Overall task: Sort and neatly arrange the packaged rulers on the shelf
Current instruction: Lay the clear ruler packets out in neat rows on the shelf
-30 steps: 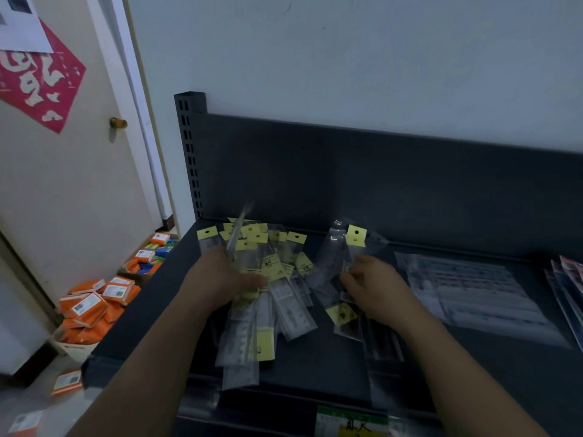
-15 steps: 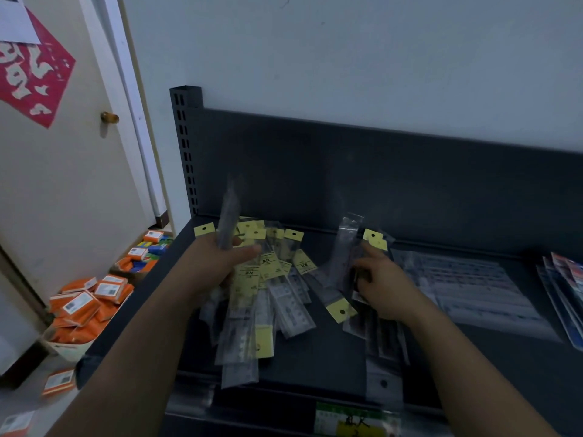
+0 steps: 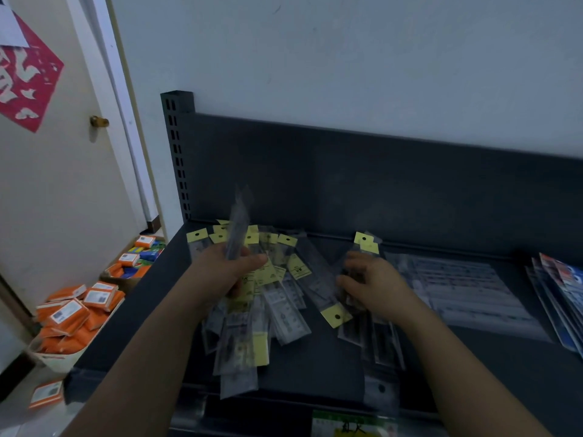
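Note:
Several clear-packaged rulers with yellow header tags [image 3: 277, 298] lie in a loose heap on the dark grey shelf [image 3: 315, 367]. My left hand [image 3: 227, 272] grips a bunch of ruler packs [image 3: 237, 228] that stick up above the heap. My right hand [image 3: 372, 285] lies with curled fingers on a second, smaller group of packs [image 3: 366, 244] to the right, holding some of them. One pack with a yellow tag [image 3: 336, 315] points toward me between my hands.
Flat clear sleeves of printed sheets [image 3: 457, 288] lie right of the rulers, with coloured packets [image 3: 561, 294] at the far right edge. Left of the shelf, boxes of orange packets [image 3: 72, 316] sit on the floor by a door [image 3: 56, 184]. A slotted upright [image 3: 176, 152] marks the shelf's left end.
My left hand has lifted its bunch of rulers higher and upright. My right hand moved from the raised pack near the middle down onto the right-hand group.

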`<state>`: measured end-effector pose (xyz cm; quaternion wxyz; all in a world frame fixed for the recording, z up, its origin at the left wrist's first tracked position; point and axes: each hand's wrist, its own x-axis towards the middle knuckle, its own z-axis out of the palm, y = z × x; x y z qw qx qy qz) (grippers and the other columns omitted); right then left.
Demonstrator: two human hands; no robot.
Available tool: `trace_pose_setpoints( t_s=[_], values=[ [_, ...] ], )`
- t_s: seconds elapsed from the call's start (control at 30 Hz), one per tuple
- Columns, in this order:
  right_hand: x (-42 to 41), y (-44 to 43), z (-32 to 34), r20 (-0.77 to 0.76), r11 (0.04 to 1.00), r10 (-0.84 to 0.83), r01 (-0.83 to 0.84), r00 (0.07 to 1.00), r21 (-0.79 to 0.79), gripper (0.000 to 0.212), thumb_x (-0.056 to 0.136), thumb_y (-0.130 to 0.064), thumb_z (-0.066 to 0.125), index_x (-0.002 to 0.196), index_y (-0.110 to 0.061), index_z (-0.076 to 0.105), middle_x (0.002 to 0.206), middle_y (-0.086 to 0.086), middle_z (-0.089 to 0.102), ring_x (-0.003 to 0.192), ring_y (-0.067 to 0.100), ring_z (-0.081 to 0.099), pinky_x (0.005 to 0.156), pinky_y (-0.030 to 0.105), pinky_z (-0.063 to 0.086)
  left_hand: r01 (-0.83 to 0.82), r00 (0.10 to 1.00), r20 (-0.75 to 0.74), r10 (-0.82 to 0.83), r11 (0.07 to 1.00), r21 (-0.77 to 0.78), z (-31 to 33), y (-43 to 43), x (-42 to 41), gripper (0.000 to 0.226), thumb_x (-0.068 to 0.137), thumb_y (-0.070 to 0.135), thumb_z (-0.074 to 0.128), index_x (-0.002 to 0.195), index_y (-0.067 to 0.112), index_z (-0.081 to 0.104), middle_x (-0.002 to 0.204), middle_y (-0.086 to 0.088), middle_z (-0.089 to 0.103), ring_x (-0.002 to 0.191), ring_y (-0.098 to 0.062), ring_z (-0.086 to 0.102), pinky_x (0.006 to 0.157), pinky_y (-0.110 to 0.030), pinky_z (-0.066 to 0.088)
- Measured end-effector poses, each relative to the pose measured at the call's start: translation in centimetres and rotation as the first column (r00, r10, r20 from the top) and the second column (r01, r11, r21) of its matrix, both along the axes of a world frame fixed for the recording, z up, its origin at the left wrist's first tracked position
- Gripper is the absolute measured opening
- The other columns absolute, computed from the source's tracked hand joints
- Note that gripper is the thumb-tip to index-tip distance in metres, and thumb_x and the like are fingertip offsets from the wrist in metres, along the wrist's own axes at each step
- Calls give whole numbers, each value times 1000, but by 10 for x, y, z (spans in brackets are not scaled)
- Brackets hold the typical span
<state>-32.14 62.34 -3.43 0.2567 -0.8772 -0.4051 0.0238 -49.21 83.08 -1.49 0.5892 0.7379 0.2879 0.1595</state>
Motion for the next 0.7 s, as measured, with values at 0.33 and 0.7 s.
trace_pose_setpoints(
  t_s=[0.33, 0.7],
  values=[
    [-20, 21, -2, -50, 946, 136, -144, 989, -292, 65, 89, -55, 48, 147, -31, 31, 158, -3, 10, 148, 23, -2, 120, 41, 3, 31, 999, 32, -30, 999, -35, -4, 2, 1, 30, 82, 29, 74, 91, 5, 58, 55, -2, 41, 46, -14, 41, 46, -26, 38],
    [-10, 20, -8, 64, 978, 57, -43, 996, -205, 59, 85, -62, 50, 131, -25, 56, 153, -3, 28, 141, 19, 21, 115, 39, 21, 40, 998, 41, -39, 998, -44, -4, 2, -1, 30, 80, 29, 75, 89, 6, 58, 58, -4, 44, 49, -16, 43, 49, -28, 39]
  ],
)
